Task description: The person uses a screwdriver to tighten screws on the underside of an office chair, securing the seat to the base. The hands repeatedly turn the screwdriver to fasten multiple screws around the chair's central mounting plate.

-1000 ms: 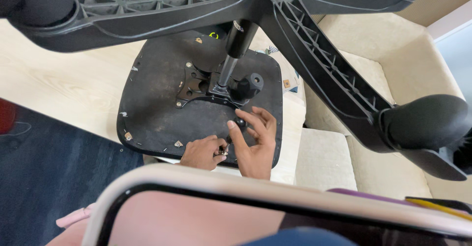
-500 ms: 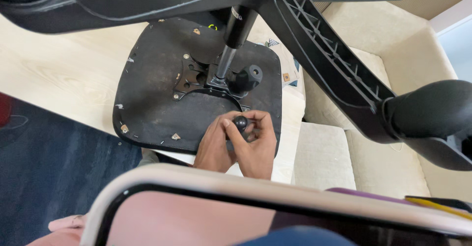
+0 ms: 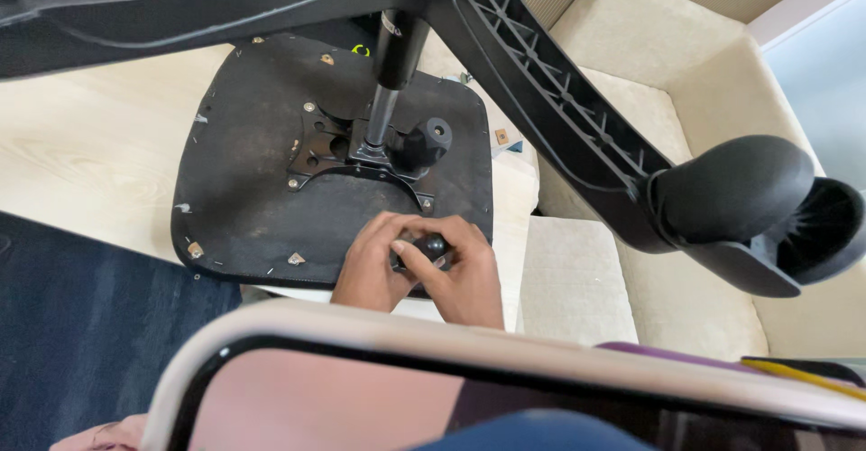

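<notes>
**Both hands on the little black knob under the upturned chair seat**

So the office chair is lying flipped over, and its seat underside (image 3: 271, 189), a dark rounded-square panel, is filling the middle left of the frame. The star base (image 3: 541, 99) is looming across the top, with a caster wheel (image 3: 749, 198) sticking out at the right.

Low in the centre, both hands are bunching up around a small black knob (image 3: 431, 248) near the seat's lower edge. The left hand (image 3: 374, 266) is curling its fingers over it from the left, and the right hand (image 3: 465, 275) is wrapping it from the right, thumb and fingers pressing together on the knob. It's mostly hidden by the fingers, so I can't tell if it's threaded in or loose.

Handling-wise, I'm guessing the knob is hard plastic, light and stiff, and small enough to slip, so pinching it round the sides with the fingertips looks like the sensible hold. The seat panel is looking rigid and a bit dusty.

The gas cylinder (image 3: 388, 90) is rising from the metal plate (image 3: 334, 153) in the seat's middle, with a second, bigger knob (image 3: 428, 140) just beside it. A cream sofa (image 3: 631, 144) is sitting behind.
</notes>
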